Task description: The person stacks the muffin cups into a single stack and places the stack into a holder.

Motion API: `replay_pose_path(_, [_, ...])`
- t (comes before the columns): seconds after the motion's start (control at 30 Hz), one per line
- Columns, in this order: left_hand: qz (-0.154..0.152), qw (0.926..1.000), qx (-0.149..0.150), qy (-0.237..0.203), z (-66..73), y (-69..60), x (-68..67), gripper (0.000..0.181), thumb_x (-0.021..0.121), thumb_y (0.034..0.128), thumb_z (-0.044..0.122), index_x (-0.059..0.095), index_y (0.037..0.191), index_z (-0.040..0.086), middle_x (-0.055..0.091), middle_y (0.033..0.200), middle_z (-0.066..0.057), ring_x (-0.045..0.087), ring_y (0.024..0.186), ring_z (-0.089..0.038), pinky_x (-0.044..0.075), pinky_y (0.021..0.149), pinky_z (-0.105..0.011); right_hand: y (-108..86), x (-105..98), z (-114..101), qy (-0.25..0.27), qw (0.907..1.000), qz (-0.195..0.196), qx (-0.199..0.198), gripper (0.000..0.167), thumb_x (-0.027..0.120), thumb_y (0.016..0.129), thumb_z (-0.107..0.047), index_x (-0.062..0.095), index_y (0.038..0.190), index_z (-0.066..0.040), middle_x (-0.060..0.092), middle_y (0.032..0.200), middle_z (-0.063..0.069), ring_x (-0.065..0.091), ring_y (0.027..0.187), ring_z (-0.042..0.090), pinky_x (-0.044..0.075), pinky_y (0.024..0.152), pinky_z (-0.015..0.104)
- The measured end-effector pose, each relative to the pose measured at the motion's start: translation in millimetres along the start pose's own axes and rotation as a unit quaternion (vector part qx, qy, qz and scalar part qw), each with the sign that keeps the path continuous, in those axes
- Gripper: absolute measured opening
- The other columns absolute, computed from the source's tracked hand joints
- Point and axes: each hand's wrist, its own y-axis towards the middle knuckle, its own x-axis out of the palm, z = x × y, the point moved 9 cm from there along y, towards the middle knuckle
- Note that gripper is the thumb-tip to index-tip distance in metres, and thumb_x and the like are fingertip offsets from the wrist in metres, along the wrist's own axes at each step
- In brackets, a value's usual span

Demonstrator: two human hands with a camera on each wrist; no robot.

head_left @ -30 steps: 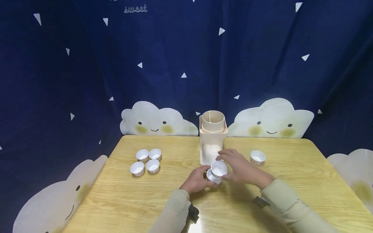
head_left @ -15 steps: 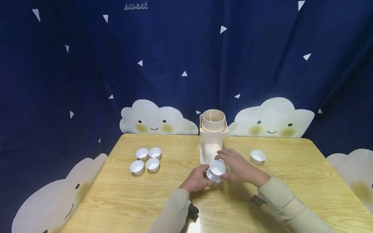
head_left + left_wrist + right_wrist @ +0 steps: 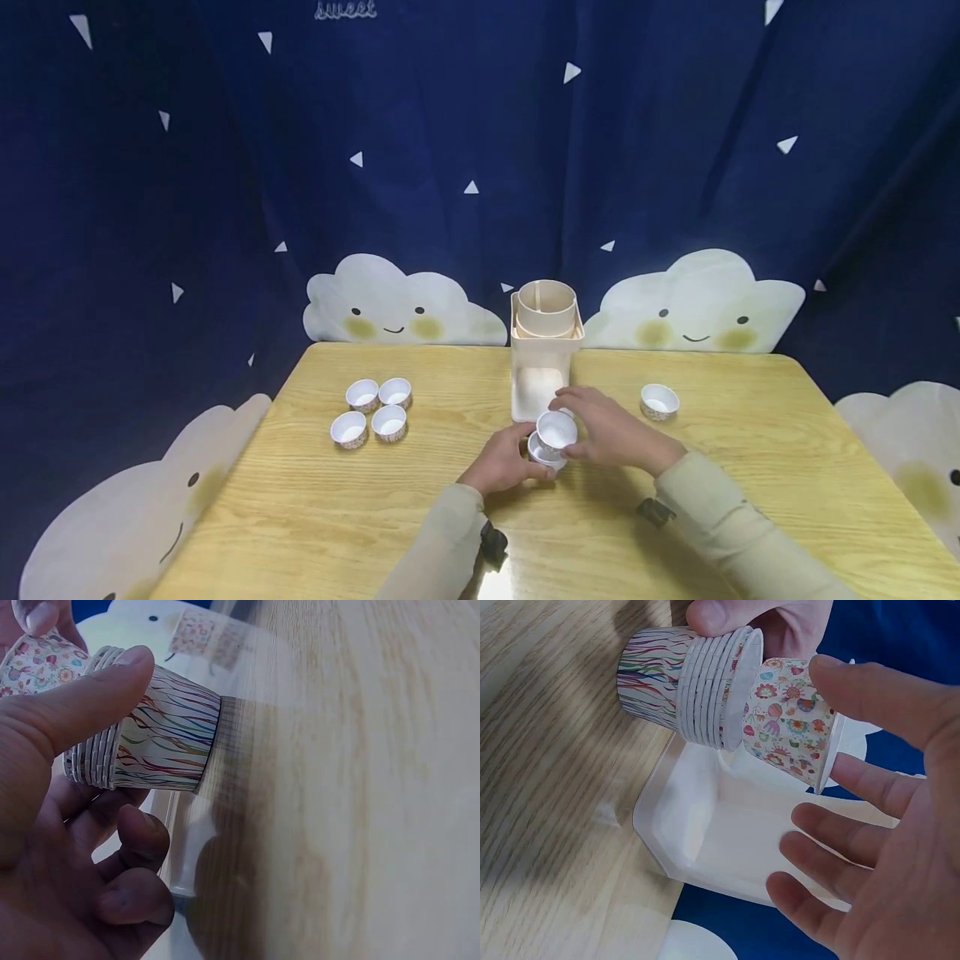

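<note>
A stack of nested paper cups (image 3: 169, 731), the lowest one striped in colours, stands on the table, and my left hand (image 3: 501, 461) grips it round the rims with thumb and fingers. My right hand (image 3: 617, 429) pinches a single flower-patterned cup (image 3: 789, 720) by its rim between thumb and index finger, the other fingers spread. In the right wrist view this cup's base is at the mouth of the stack, tilted; whether it touches the stack's inside is hard to tell.
Behind the hands stands a beige holder (image 3: 542, 358) with a round tube on top. Several white cups (image 3: 389, 423) form a group at the left of the wooden table (image 3: 300, 517); one more cup (image 3: 659, 402) stands at the right. A dark blue curtain hangs behind.
The cup in my right hand has moved slightly left and stays just above the stack. My left hand keeps its grip. The whole head view has shifted a little.
</note>
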Motion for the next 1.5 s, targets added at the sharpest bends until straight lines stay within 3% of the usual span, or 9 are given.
replay_pose_path(0.63, [-0.004,0.9999,-0.014,0.005,-1.1,0.9,1.3,0.066,0.09,0.0695,0.022,0.063,0.13,0.021,0.067,0.129,0.004,0.058,0.122,-0.019,0.042,0.109,-0.048,3.3,12.8,-3.0,0.027,0.9993,-0.028,-0.003,0.054,0.084,0.072,-0.013,0.062,0.119,-0.003,0.062,0.127,0.017,0.06,0.117,0.037,0.048,0.101,0.054])
replay_pose_path(1.0, [-0.006,0.9998,-0.015,0.009,-0.6,1.6,0.5,0.067,0.09,0.0698,0.024,0.063,0.131,0.02,0.067,0.128,0.003,0.059,0.12,-0.019,0.045,0.105,-0.045,2.7,11.3,-6.2,0.029,0.9988,-0.037,0.007,0.054,0.084,0.072,-0.011,0.062,0.12,-0.002,0.061,0.128,0.017,0.06,0.116,0.036,0.049,0.1,0.053])
replay_pose_path(1.27, [-0.003,0.9999,-0.017,-0.001,-1.5,1.7,-0.4,0.065,0.09,0.0696,0.024,0.064,0.129,0.023,0.068,0.127,0.004,0.058,0.12,-0.018,0.044,0.106,-0.045,1.4,14.6,-4.7,0.025,0.9984,-0.047,0.017,0.067,0.082,0.075,-0.014,0.054,0.133,0.005,0.053,0.139,0.027,0.053,0.127,0.045,0.043,0.107,0.057])
replay_pose_path(1.5, [-0.007,0.9996,-0.024,-0.01,-4.5,1.1,2.5,0.066,0.09,0.0696,0.025,0.063,0.13,0.024,0.068,0.126,0.005,0.058,0.121,-0.018,0.044,0.107,-0.045,-1.4,19.5,1.9,0.031,0.9975,-0.059,0.025,0.072,0.08,0.078,-0.018,0.048,0.138,0.006,0.05,0.143,0.027,0.051,0.13,0.045,0.043,0.108,0.057])
